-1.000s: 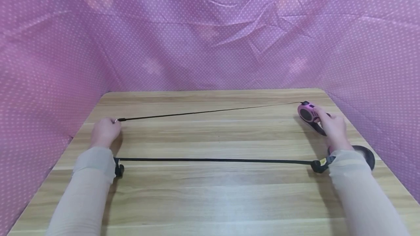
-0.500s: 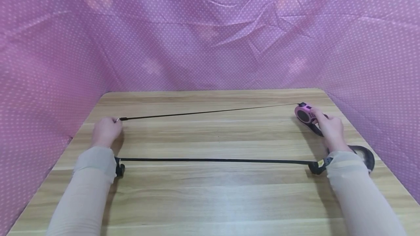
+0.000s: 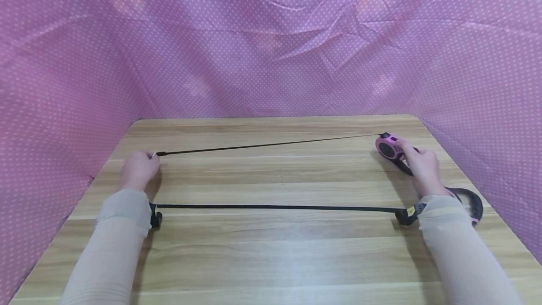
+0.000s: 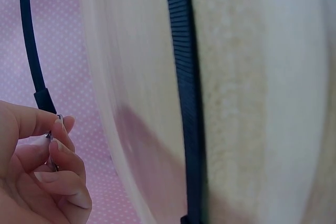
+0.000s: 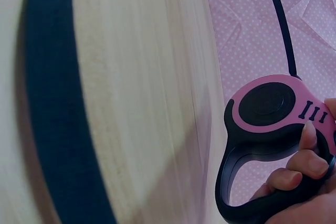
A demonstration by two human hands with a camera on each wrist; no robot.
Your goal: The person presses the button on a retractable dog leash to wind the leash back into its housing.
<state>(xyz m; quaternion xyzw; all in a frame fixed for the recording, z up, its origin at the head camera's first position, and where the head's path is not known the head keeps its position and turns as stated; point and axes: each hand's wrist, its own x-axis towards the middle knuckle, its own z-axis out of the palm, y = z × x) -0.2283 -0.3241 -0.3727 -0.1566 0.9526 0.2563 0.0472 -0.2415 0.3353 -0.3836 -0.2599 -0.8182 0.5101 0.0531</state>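
Note:
My right hand (image 3: 423, 171) grips the black handle of a pink-and-black retractable dog leash (image 5: 262, 103), fingers curled through its loop. From its nose a thin black strap (image 3: 271, 144) runs taut across to the far left. There my left hand (image 3: 139, 169) pinches the metal clip (image 4: 54, 153) at the strap's end between thumb and fingers. A second retractable leash (image 3: 473, 205) lies on the table, partly hidden under my right wrist. Its black strap (image 3: 271, 207) stretches left across the table in front of the held one, its far end hidden by my left wrist.
The wood-grain table (image 3: 271, 258) has rounded far corners. Pink dotted cloth (image 3: 271, 60) hangs behind it and along both sides. Small black devices, one of them a box (image 3: 408, 215), sit at both wrists.
My right hand has drifted a little left with the held leash, uncovering more of the second leash. The left hand has moved slightly right with the clip, and the strap stays taut.

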